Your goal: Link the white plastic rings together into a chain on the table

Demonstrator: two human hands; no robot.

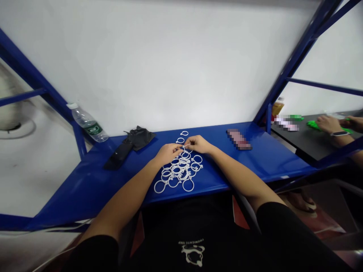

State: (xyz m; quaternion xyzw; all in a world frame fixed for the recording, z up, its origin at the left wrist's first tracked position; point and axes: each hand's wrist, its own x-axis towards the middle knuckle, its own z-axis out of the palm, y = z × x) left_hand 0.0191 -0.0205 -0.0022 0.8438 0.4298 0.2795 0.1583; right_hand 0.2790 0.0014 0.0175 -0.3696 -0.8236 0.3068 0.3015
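**A white ring between two hands, its tabbed side toward the left**

The ring (pixel 189 152) sits in the gap between the hands, just below the fingertips of the right hand (pixel 199 143), whose thumb and fingers look pinched together on its edge. Being round, the ring has no long axis; what gives it a direction is the small tab that seems to lie on its left side, facing the left hand (pixel 167 154). That tab-to-fingertip line appears to be the relation that matters most. The right hand is the nearer of the two; the left, fingers curled, has its tips just beside the ring, and whether they close on anything cannot be told.

Right below the grip, toward the person's body, a loose pile of similar rings (pixel 181 166) spreads over the blue table (pixel 215 181), many overlapping. Just beyond the fingertips, on the far side, lie two more single rings (pixel 184 131).

Farther out, left of the grip, are a crumpled black bag (pixel 138 138) and, past it, a leaning clear bottle (pixel 89 124). Well to the right lies a blurred pinkish item (pixel 238 139).
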